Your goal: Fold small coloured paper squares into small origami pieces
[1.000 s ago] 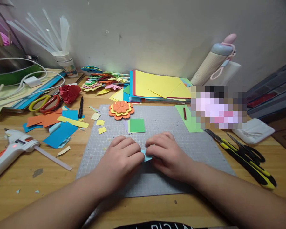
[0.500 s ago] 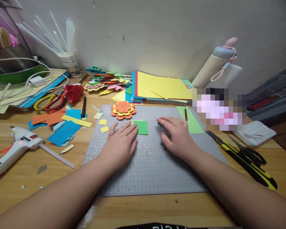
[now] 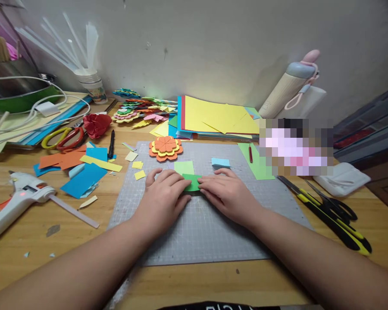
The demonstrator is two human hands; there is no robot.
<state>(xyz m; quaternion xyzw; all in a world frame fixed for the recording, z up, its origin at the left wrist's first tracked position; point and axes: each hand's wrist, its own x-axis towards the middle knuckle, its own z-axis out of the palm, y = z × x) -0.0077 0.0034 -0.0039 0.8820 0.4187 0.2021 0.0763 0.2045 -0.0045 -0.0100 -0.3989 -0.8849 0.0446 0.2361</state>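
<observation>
A small piece of dark green paper (image 3: 192, 183) is held between my two hands, just over the grey cutting mat (image 3: 194, 241). My left hand (image 3: 164, 193) pinches its left edge, and my right hand (image 3: 229, 191) has the right edge. The paper looks slightly curved. Behind it lies a light green paper square (image 3: 185, 167), with a sliver of purple paper at its left. A light blue paper piece (image 3: 222, 162) rests beyond my right hand. At the mat's back left sits a layered orange and yellow paper flower (image 3: 166, 148).
Left are a glue gun (image 3: 29, 191), paper scraps (image 3: 86, 178), a black pen (image 3: 111, 144) and scissors (image 3: 67, 137). Right are a utility knife (image 3: 330, 217), black scissors (image 3: 334, 204) and a white case (image 3: 344, 178). Coloured sheets (image 3: 220, 114) and a bottle (image 3: 289, 82) stand behind.
My hands have lifted the dark green paper off the light green square and drawn it nearer. My right hand moved in to grip it, and the light blue piece now shows behind that hand.
</observation>
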